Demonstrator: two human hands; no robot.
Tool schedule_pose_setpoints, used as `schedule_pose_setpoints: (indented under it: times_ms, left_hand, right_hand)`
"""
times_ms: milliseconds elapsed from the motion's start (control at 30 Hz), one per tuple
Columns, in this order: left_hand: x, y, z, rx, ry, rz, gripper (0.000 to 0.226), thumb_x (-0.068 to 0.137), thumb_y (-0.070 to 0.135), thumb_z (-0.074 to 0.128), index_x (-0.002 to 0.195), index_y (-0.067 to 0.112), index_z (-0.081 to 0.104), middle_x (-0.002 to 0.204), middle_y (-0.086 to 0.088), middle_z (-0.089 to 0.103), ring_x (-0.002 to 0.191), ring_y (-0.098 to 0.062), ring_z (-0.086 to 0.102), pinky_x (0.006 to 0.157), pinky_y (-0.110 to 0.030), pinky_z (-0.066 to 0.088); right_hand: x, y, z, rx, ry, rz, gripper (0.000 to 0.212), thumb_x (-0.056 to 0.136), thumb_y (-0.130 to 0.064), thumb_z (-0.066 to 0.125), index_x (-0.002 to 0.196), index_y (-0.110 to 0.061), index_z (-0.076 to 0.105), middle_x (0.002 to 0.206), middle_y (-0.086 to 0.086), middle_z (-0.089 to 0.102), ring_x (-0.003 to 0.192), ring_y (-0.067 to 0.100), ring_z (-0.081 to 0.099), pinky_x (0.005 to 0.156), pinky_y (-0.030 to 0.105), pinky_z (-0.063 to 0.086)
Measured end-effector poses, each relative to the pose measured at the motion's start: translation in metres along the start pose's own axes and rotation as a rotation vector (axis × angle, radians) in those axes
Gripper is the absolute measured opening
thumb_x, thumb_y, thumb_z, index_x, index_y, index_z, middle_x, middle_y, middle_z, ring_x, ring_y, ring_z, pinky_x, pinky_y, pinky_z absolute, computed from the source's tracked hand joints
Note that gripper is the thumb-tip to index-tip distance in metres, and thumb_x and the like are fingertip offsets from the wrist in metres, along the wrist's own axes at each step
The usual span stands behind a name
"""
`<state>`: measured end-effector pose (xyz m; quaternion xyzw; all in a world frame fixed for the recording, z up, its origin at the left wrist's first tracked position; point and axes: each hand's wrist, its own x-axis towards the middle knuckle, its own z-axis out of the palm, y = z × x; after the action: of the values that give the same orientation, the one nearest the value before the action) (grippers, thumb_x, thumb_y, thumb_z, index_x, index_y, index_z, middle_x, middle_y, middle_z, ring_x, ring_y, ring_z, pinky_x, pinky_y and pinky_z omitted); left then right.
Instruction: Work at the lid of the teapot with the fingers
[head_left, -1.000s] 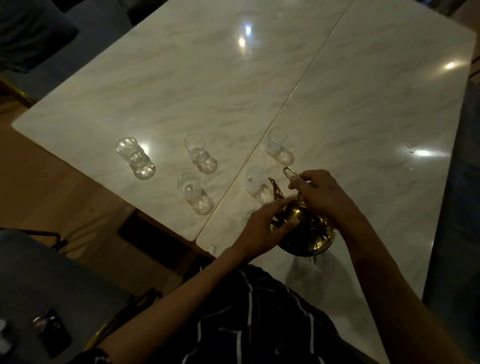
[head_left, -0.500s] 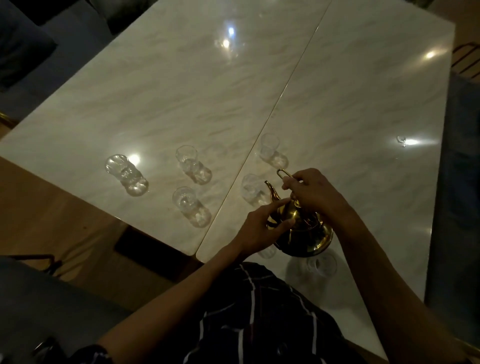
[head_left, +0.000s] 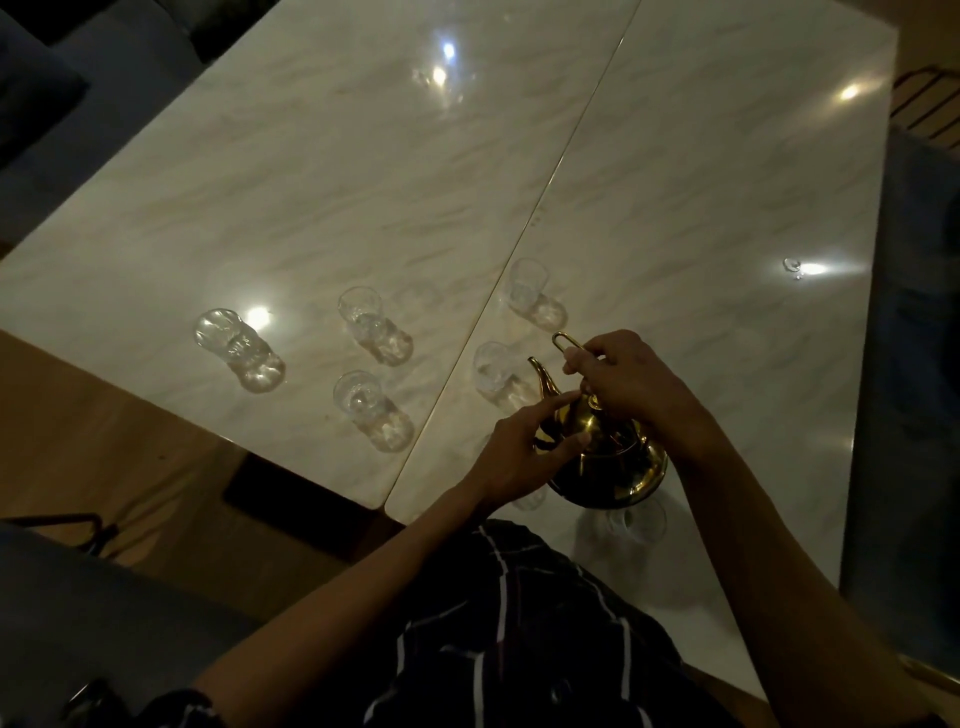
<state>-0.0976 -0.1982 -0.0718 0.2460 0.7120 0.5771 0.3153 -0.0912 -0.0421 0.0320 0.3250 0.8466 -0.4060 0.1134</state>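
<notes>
Your right hand (head_left: 631, 387) gripped the teapot (head_left: 605, 457) handle while your left hand (head_left: 511, 457) steadied its lid with straight fingers; tilting slowly toward the glass (head_left: 493, 369) just beyond seemed wise.

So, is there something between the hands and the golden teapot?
No, nothing visible. The right hand grips the handle at the top of the golden teapot, and the left hand touches its side with straight fingers. The nearest glass stands beyond the spout.
</notes>
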Motion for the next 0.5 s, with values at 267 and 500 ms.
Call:
schedule_pose_setpoints:
  times_ms: [267,500]
  left_hand:
    - [0.0015,0.0043,0.0051,-0.008,0.022,0.010,0.054,0.096,0.031,0.073,0.147,0.026,0.055,0.130,-0.003,0.069,0.106,-0.007,0.065,0.079,-0.001,0.047]
    - [0.0025,0.0052,0.0087,-0.010,0.030,-0.003,0.054,0.096,0.033,0.073,0.147,0.029,0.054,0.128,-0.004,0.069,0.109,-0.011,0.066,0.081,-0.002,0.049]
  right_hand:
    - [-0.0018,-0.0008,-0.0061,-0.010,0.002,-0.017,0.031,0.096,-0.043,0.054,0.093,-0.019,0.072,0.085,0.006,0.067,0.080,0.016,0.067,0.067,0.030,0.050]
    - [-0.0007,-0.0015,-0.0098,-0.040,-0.006,-0.029,0.030,0.096,-0.042,0.054,0.096,-0.017,0.072,0.089,0.006,0.066,0.081,0.014,0.067,0.060,0.026,0.046]
